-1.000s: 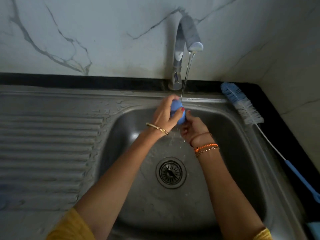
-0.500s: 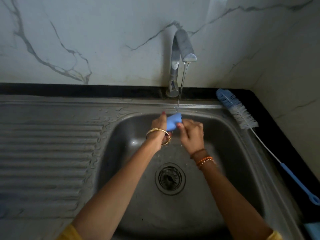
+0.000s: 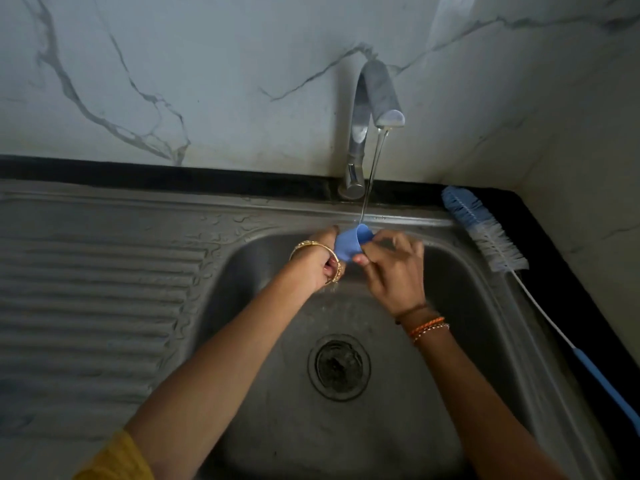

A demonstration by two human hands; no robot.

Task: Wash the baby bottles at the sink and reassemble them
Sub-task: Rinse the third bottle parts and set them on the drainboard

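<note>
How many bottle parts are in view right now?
1: a blue cap, held by both hands under the tap's stream over the sink. No bottles or other parts show; any others lie outside the frame.

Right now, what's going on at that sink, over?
Both hands, left and right, hold a blue cap under the tap's stream. Bottle brush lies on the sink's right rim. Nothing in the way.
</note>
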